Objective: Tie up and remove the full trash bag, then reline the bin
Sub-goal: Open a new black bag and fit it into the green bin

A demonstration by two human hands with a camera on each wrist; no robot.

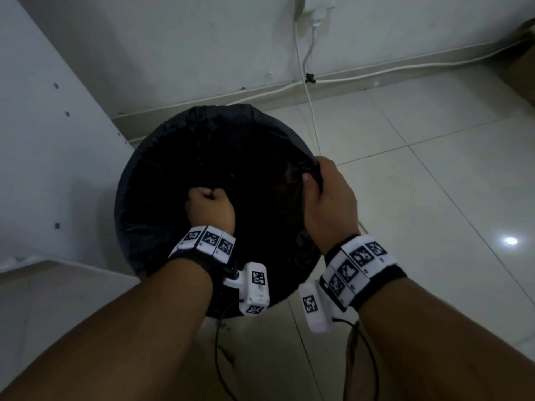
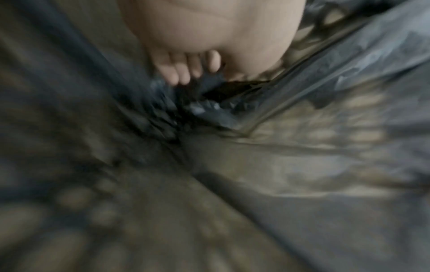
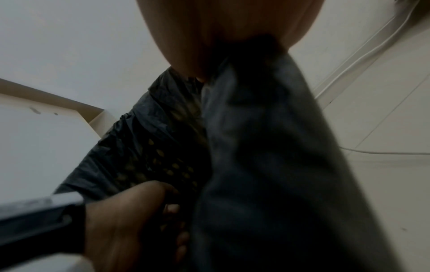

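A round bin lined with a black trash bag (image 1: 162,169) stands on the tiled floor by the wall. My left hand (image 1: 207,205) is inside the bin mouth, fingers curled round a bunch of black plastic. In the left wrist view the fingertips (image 2: 184,73) pinch crumpled bag film (image 2: 200,106). My right hand (image 1: 321,186) grips the bag's edge at the bin's right rim. In the right wrist view a fold of bag (image 3: 267,147) hangs from that hand's grip, with the left hand (image 3: 130,217) below it. The bin's perforated wall (image 3: 167,165) shows through the plastic.
A white cabinet panel (image 1: 43,140) stands close on the bin's left. White cables (image 1: 309,91) run along the wall base and across the floor behind the bin. A cardboard box (image 1: 518,68) sits at the far right. Tiled floor (image 1: 434,183) lies to the right.
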